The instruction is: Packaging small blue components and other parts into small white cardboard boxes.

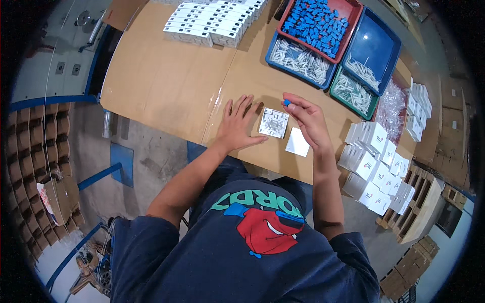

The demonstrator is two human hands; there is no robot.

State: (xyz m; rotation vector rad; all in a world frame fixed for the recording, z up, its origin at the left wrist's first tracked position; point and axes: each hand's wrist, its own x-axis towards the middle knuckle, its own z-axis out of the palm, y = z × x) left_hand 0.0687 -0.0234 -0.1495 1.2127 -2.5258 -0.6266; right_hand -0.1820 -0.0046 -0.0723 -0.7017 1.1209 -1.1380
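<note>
My left hand (239, 123) lies flat on the cardboard-covered table with its fingers spread, the thumb reaching to the edge of a small white square box (274, 122). Grey and white small parts fill that box, too small to tell apart. Just above and right of it, my right hand (308, 117) pinches a small blue piece (287, 102) between thumb and fingertips. A flat white square (297, 142), perhaps a lid or card, lies on the table below the right hand, right of the box.
Rows of white boxes (202, 24) stand at the table's far side. Far right are a red tray (348, 35) of blue pieces, blue trays (382, 40) and a green tray (371, 110) with white plugs. Stacked white boxes (371, 166) crowd the right edge, beside a wooden pallet (417, 194).
</note>
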